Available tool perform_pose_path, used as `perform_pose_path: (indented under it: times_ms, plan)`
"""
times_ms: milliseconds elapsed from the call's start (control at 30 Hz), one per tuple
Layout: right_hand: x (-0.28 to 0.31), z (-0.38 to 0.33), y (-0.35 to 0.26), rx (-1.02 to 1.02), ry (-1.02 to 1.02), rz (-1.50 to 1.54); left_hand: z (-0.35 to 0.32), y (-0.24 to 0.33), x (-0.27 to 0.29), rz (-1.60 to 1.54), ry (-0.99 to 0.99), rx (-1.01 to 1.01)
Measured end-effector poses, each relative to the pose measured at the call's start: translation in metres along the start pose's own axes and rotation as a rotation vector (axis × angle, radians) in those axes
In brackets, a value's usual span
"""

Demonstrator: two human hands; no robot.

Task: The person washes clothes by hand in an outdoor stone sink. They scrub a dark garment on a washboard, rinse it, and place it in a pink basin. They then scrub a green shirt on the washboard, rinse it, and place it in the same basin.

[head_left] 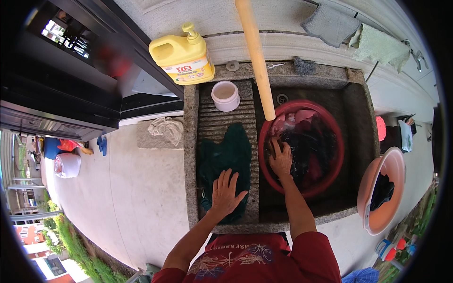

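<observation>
Green cloth (225, 153) lies flat on the ribbed washboard (226, 118), soaked so heavy and limp, my left hand (225, 192) pressing it, fingers spread; right hand (281, 158) in red basin (330, 179), fingers apart on laundry (309, 141); I'd grab a bunched edge.

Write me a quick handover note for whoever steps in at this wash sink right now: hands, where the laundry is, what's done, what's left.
Left hand: flat, fingers spread, pressing the dark green garment on the ribbed washboard.
Right hand: reaching into the red basin, resting on the wet dark clothes; grip unclear.
Nearby: yellow detergent jug and white cup at the sink's back edge; pink basin at right holds a dark item.
Done: one garment laid out on the board.
Left: the clothes in the red basin, apparently.
</observation>
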State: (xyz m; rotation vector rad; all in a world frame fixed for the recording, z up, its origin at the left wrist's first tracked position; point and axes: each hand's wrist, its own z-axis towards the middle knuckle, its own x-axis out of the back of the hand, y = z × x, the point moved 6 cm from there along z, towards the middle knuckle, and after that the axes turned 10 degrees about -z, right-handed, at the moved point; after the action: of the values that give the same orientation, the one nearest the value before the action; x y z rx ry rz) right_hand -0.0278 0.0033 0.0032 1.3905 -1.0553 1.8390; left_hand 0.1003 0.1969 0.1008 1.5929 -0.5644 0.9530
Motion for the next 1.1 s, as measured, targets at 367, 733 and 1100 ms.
perform_pose_path:
  times_ms: [367,733,1100]
  plan:
    - [0.079,-0.036,-0.121,0.607,-0.039,0.395,-0.049,0.008,-0.019,0.144,-0.414,-0.119]
    - [0.020,0.089,-0.133,0.305,0.097,0.204,-0.046,0.012,-0.014,0.028,-0.316,-0.125]
    - [0.026,0.069,-0.148,0.523,0.156,0.034,-0.051,0.015,-0.017,0.032,-0.257,-0.218]
